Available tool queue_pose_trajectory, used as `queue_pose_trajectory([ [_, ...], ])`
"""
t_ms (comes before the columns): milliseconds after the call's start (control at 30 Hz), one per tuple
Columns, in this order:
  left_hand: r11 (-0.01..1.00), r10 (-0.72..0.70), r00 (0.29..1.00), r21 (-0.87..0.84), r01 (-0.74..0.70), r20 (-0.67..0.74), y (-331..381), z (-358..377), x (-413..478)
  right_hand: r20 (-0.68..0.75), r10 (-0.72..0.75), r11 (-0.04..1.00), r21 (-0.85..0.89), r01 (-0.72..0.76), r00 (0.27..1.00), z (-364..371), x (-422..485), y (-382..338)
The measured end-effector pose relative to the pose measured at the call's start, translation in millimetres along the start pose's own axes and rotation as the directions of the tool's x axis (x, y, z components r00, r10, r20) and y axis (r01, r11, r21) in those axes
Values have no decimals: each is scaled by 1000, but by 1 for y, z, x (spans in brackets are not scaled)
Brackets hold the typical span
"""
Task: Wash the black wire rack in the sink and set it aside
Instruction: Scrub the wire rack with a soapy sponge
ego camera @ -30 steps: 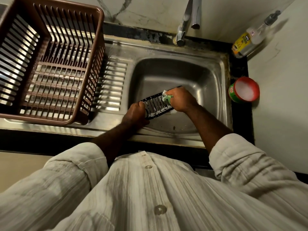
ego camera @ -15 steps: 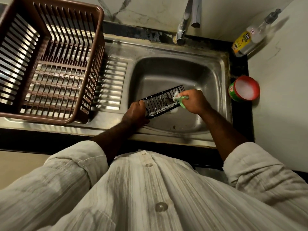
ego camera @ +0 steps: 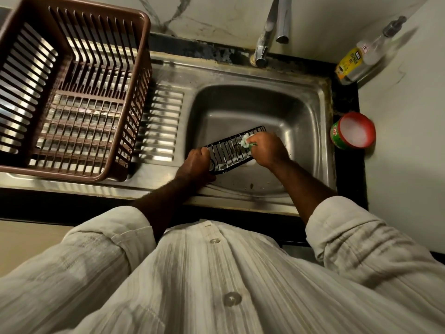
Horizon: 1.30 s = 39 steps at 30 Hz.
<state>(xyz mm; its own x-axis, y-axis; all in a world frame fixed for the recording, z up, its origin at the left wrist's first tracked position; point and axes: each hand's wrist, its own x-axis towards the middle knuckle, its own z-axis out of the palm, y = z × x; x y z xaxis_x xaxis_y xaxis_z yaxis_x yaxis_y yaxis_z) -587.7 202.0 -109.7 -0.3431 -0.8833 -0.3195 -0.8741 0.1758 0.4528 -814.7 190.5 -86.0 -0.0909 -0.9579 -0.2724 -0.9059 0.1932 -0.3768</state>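
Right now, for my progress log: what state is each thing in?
black wire rack: sudsy, tilted in the sink.
left hand: grips the rack's near end.
right hand: presses a sponge on the rack.
tap: no stream visible.
soap tub: uncovered.
brown basket: upright beside the basin.

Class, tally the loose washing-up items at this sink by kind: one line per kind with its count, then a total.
Wire racks: 1, the black wire rack
Dish baskets: 1, the brown plastic basket
Scrub pads: 1, the green scrub pad
Containers: 2, the red-rimmed soap tub and the pump bottle
Total: 5
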Motion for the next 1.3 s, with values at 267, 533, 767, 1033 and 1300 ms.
queue_pose_trajectory([
  [267, 999, 27, 1000, 18, -27, 6, 1, 0, 2, 149, -90, 992, -75, 102, 985, -7, -8, 16],
  [533, 1000, 10, 1000, 27, -11, 18, 0, -1, 2, -66, -66, 975, 209, 78, 996, -10, 18, 5],
  [767, 1000, 12, 1000, 24, -12, 22, -1, 0, 2, 26, -61, 990, 131, 57, 998, 1, 7, 6],
  [1033, 998, 43, 998, 54, -45, 40, 1, -1, 3, 175, -74, 997, 38, 68, 982, -14, -1, 17],
  [1300, 998, 33, 999, 45, -34, 28, 0, -2, 2, -81, 155, 947, 296, -125, 985, -24, 17, 33],
])
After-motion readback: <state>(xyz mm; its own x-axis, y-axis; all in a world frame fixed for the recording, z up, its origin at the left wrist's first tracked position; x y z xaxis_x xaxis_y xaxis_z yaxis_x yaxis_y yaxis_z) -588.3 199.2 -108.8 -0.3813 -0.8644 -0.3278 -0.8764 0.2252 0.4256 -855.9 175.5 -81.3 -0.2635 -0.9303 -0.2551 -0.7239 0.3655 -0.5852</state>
